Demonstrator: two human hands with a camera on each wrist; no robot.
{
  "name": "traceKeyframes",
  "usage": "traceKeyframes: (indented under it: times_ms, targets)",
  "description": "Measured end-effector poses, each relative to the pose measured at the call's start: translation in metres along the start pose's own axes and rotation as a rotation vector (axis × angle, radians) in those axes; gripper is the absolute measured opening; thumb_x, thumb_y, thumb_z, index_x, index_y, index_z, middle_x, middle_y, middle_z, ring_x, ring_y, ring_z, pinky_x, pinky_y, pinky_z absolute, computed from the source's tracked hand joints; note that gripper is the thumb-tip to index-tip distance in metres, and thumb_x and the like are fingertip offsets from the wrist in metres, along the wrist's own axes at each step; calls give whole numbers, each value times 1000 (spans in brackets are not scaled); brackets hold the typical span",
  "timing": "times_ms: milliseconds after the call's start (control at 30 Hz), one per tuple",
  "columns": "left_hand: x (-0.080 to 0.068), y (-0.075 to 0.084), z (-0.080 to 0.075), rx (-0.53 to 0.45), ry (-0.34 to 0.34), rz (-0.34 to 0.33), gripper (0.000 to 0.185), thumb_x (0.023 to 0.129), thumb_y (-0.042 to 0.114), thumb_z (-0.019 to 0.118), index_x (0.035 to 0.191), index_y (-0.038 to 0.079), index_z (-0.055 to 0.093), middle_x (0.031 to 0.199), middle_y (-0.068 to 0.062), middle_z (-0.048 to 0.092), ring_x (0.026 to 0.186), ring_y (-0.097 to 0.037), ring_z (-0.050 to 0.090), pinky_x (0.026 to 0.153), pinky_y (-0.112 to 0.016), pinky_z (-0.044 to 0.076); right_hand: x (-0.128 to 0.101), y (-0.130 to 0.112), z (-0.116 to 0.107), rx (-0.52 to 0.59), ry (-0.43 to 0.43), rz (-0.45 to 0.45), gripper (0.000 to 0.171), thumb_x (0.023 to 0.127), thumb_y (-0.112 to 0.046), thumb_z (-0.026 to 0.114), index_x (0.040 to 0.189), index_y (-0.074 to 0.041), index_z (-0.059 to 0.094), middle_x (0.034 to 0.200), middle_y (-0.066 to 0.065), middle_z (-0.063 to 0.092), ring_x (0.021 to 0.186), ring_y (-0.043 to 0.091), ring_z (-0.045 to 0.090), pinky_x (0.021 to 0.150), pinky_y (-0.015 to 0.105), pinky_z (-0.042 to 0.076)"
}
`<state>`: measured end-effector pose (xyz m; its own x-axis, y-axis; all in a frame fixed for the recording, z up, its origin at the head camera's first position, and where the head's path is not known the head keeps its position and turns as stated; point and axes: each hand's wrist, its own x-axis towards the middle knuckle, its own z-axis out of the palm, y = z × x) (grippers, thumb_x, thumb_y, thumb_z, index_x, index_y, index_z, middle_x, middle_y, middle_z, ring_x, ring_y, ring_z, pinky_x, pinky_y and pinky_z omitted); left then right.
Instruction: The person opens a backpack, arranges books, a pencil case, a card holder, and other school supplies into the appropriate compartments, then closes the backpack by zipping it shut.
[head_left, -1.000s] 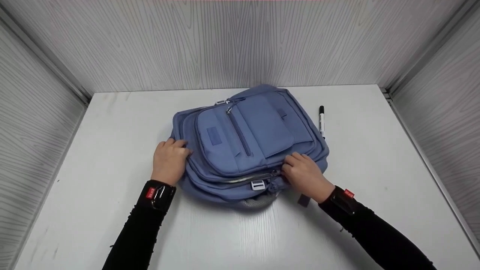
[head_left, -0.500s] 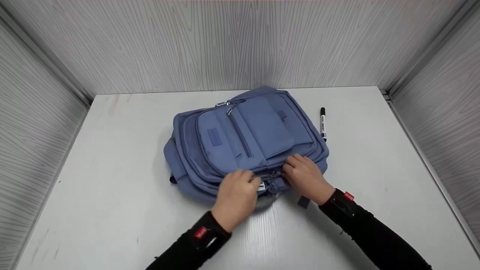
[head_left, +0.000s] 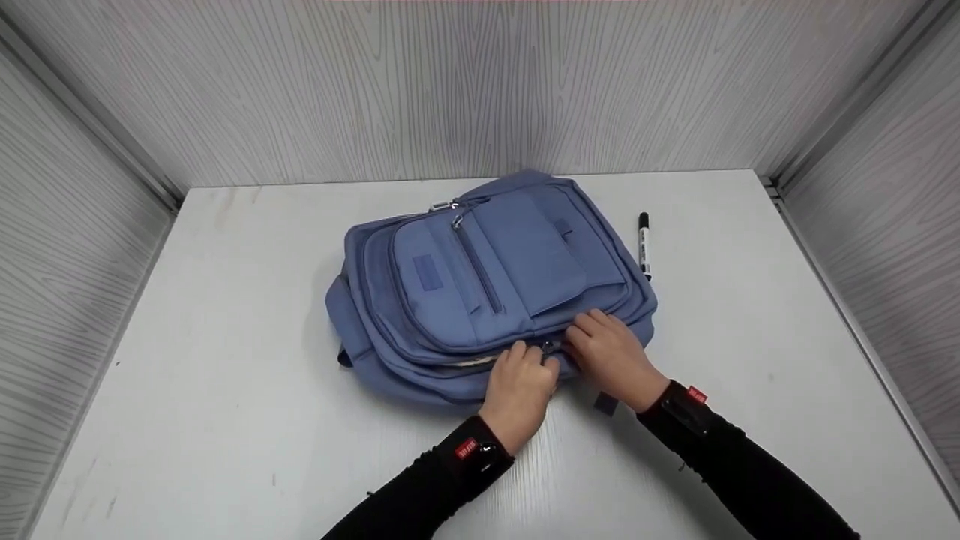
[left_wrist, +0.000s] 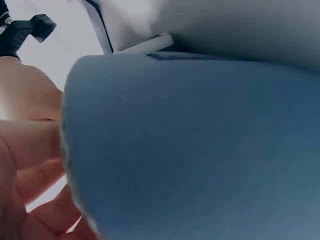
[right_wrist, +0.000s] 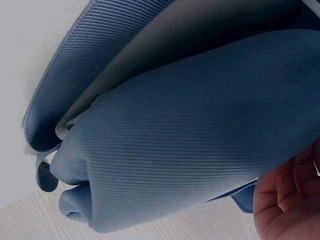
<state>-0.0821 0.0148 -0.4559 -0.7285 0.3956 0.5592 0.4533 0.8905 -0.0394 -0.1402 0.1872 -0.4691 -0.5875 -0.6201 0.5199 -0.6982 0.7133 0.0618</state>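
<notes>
A blue backpack [head_left: 435,315] lies on its back on the white table, front pockets up, tilted a little. Along its near side runs a zipper with a pale strip [head_left: 476,361] showing; its metal slider [head_left: 548,346] sits between the two hands. My left hand [head_left: 521,390] grips the backpack's near edge just left of the slider, fingers curled. Right of the slider, my right hand [head_left: 611,356] pinches the fabric beside the zipper. Blue fabric fills much of both wrist views, and the left wrist view shows fingers [left_wrist: 35,175] at its left. The exact fingertip contacts are hidden.
A black-capped white marker [head_left: 644,246] lies right of the backpack, close to its edge. A shoulder strap [head_left: 345,311] bulges out on the left side. A dark tag [head_left: 606,403] lies below the right hand. Wood-grain panels [head_left: 465,90] wall the table at back and sides.
My left hand has gone from the backpack's left side along the near edge, rightward, to beside the right hand. The left strap has come into view. The right hand has barely moved.
</notes>
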Motion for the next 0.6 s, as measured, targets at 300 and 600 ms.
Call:
traceKeyframes:
  times_ms: [300,600]
  targets:
    - [-2,-16,-11,-302,-68,-106,24,74,0,72,96,4,67,84,-9,63,79,-24,62,74,-36,54,-3,-1,3,2,42,-9,20,78,-10,81,81,-7,61,78,5,60,74,23,53,62,34,44]
    - [-10,-52,-45,-504,-238,-274,19,80,-11,64,94,3,63,90,-10,65,87,-25,63,83,-37,56,-5,-1,3,13,65,-7,19,83,-9,75,80,-7,56,77,4,59,72,23,51,61,36,43]
